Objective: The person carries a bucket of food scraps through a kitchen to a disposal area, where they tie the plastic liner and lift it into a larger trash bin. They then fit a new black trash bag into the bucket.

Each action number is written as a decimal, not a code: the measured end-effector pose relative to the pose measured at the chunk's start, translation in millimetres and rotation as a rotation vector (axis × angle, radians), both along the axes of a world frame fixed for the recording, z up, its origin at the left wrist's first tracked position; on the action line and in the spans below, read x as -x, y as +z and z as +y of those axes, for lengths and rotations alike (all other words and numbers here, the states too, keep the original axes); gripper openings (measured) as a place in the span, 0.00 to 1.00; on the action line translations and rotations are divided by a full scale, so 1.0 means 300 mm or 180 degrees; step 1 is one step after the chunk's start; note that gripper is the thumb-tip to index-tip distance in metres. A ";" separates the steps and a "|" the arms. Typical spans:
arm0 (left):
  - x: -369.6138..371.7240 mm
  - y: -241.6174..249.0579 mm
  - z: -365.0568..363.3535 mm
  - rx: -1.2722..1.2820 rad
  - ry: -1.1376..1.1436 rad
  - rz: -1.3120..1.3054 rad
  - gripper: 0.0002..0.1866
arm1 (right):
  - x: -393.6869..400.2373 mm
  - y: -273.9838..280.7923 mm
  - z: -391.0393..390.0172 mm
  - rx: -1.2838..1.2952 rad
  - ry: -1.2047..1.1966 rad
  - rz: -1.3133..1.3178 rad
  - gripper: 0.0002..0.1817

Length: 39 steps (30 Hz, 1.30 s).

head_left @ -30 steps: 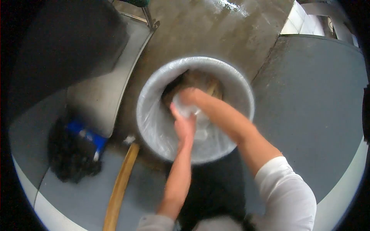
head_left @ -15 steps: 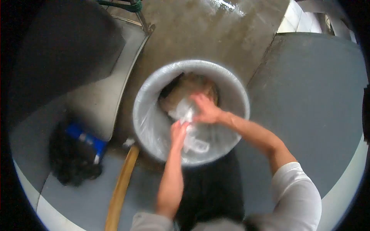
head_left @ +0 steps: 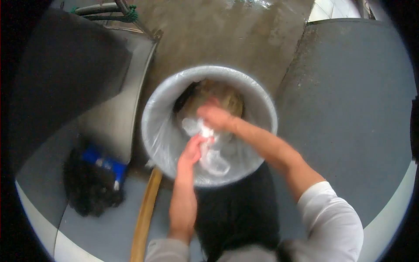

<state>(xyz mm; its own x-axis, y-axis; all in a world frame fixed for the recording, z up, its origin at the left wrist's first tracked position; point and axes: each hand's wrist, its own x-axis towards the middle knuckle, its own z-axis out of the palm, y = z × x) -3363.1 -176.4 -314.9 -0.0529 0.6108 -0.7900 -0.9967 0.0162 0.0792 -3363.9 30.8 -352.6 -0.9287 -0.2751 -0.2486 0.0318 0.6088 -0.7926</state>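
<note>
A round grey bin (head_left: 161,94) lined with a clear plastic bag stands on the floor below me. Brownish contents (head_left: 218,97) lie deep inside it. Both my hands reach into the bin. My left hand (head_left: 194,148) and my right hand (head_left: 215,117) are closed on a crumpled piece of clear plastic (head_left: 210,150), which bunches between them and hangs down inside the bin. The picture is blurred by motion, so the exact finger grip is unclear.
A wooden handle (head_left: 146,214) lies on the floor left of my arm. Further left sits a blue-headed brush with black bristles (head_left: 94,181). A grey metal panel (head_left: 118,113) and wet concrete floor (head_left: 227,35) surround the bin; a grey mat (head_left: 353,109) lies at right.
The view has shifted slightly. My right hand pulled back a little and lower over the plastic, and my left hand moved up closer to it; the plastic stays bunched between them.
</note>
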 end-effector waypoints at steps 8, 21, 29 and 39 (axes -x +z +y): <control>-0.043 -0.018 0.091 -0.0574 0.1069 -0.0685 0.22 | 0.031 0.275 0.116 -0.0467 -0.0848 0.0128 0.21; -0.033 0.022 0.103 -0.0149 0.0290 -0.0245 0.24 | -0.168 0.251 -0.005 0.0298 -0.0797 -0.0356 0.19; -0.040 0.039 0.033 -0.0283 -0.0051 0.0313 0.24 | -0.127 0.258 0.090 0.0699 0.0188 -0.0363 0.32; 0.036 0.035 0.088 -0.0110 -0.0740 0.0406 0.26 | -0.073 0.321 0.137 0.0346 0.0154 -0.1064 0.24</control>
